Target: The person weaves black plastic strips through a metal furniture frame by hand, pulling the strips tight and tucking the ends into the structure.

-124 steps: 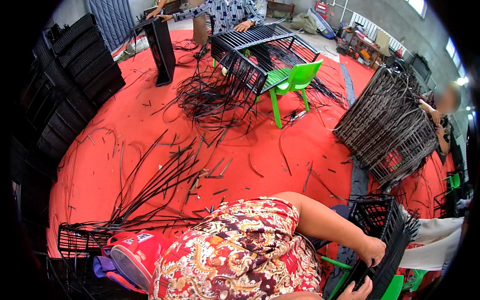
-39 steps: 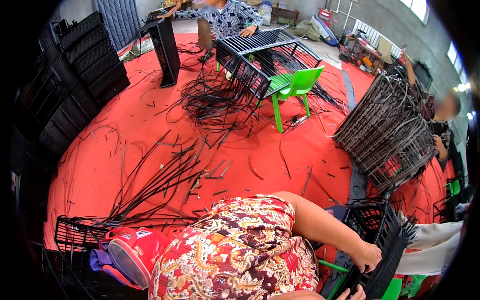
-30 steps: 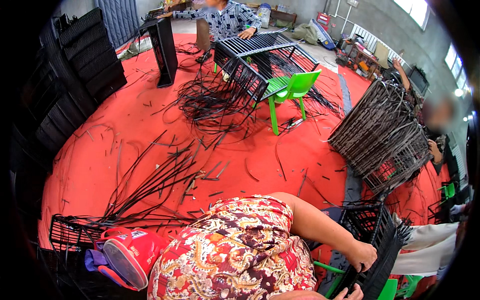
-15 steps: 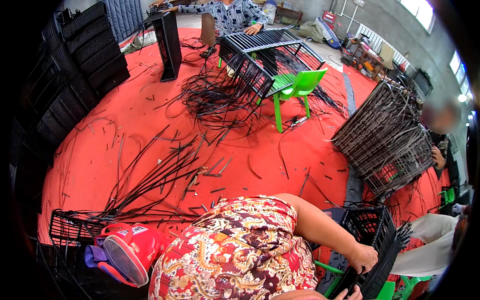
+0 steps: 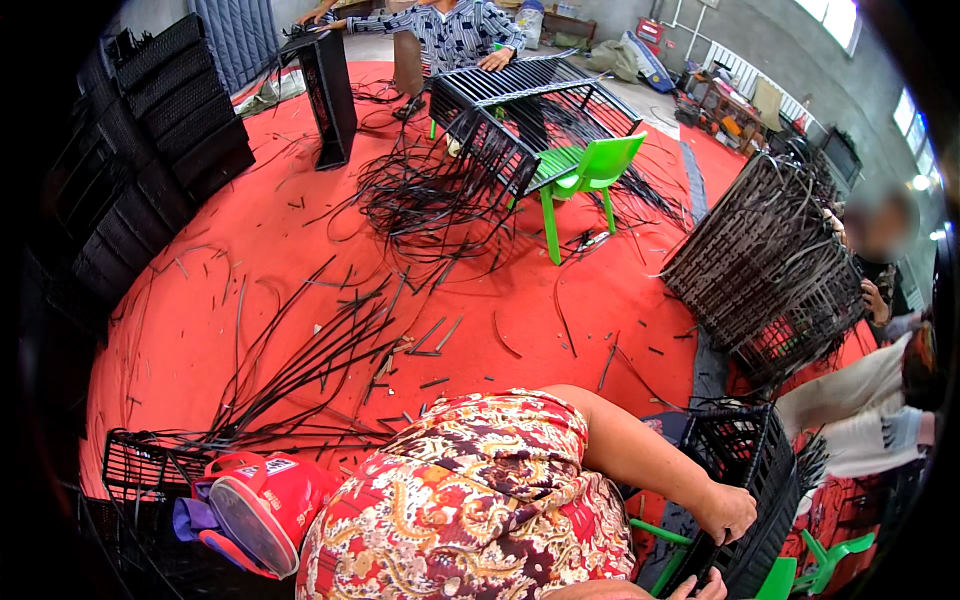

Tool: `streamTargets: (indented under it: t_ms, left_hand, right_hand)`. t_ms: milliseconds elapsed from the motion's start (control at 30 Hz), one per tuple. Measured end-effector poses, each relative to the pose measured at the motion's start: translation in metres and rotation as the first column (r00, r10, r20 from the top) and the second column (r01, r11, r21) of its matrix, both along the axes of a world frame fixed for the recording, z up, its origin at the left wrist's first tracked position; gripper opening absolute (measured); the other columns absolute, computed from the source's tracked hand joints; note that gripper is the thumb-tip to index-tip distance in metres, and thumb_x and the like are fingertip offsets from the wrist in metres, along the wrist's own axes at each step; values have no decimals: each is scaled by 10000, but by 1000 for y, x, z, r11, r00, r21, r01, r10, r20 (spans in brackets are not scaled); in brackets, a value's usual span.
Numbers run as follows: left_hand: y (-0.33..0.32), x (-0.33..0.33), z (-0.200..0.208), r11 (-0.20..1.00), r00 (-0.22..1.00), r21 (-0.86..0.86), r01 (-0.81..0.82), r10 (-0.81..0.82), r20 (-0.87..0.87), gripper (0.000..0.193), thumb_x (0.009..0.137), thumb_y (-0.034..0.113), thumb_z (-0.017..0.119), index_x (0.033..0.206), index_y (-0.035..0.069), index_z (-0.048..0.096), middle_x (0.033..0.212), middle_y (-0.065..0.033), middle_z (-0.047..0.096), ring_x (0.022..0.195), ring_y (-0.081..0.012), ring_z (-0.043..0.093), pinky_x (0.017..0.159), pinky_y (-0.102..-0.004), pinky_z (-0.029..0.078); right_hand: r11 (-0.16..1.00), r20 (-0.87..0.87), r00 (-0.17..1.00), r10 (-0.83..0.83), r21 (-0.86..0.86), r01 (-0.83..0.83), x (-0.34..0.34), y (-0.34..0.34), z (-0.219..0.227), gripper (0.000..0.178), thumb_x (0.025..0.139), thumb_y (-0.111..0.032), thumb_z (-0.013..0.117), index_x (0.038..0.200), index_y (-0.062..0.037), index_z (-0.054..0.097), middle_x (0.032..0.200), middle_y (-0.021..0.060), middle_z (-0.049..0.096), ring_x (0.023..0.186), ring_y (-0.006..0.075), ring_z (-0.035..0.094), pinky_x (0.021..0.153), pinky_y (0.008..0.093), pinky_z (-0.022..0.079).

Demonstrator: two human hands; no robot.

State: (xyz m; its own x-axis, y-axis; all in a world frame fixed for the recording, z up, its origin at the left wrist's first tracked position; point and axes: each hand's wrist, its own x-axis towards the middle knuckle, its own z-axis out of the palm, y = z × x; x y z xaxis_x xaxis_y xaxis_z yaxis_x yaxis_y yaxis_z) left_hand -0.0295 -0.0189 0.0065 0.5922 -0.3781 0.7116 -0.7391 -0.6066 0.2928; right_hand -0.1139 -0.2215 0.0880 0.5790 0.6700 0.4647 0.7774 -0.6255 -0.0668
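Observation:
A black woven basket-like frame (image 5: 762,455) lies tilted at the lower right, with loose strip ends fanning from its right side. My left hand (image 5: 727,514) is closed at its near edge, fingers pinched together and pointing down; whatever thin piece they grip is hidden. Lower down, at the picture's bottom edge, my right hand (image 5: 708,586) shows only its bent fingertips against the same black work. What lies between those fingers is cut off from sight. My patterned red garment (image 5: 460,490) fills the lower middle.
Black strips (image 5: 310,370) and offcuts litter the red floor covering (image 5: 480,300). A red bag (image 5: 270,505) rests at lower left. A green chair (image 5: 590,170) adjoins a black frame (image 5: 520,90) where a co-worker sits. Stacked dark panels (image 5: 180,110) line the left; bundled baskets (image 5: 765,260) stand right.
Both my hands keep nearly the same place on the black work. At right, the person in pale trousers has shifted, uncovering more of a green chair. The whole view has tilted slightly.

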Motion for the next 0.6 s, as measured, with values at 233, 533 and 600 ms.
streamTargets:
  t_ms: [233,533,600]
  left_hand:
    - [0,-7,4,979,944,-9,204,-194,265,208,650,225,721,804,98,665,790,-40,632,802,-211,612,712,-353,503]
    - [121,-49,9,978,979,-50,-201,203,31,241,740,55,702,977,97,684,1060,-60,629,1008,-254,587,884,-370,446]
    - [120,-46,11,980,980,-30,-199,199,-7,241,754,53,695,992,91,683,1073,-52,629,1022,-250,579,898,-365,429]
  right_hand:
    - [994,-119,993,23,108,-10,14,-28,-42,322,826,-64,596,1140,-3,555,1145,186,540,1089,359,497,968,426,372]
    - [962,-307,949,-70,230,146,-11,30,-27,291,741,-38,660,1023,-34,587,984,124,555,922,321,547,832,412,433]
    - [963,-326,940,-104,202,177,-8,28,-24,282,748,-68,663,1020,-39,593,989,110,558,934,311,544,825,403,433]
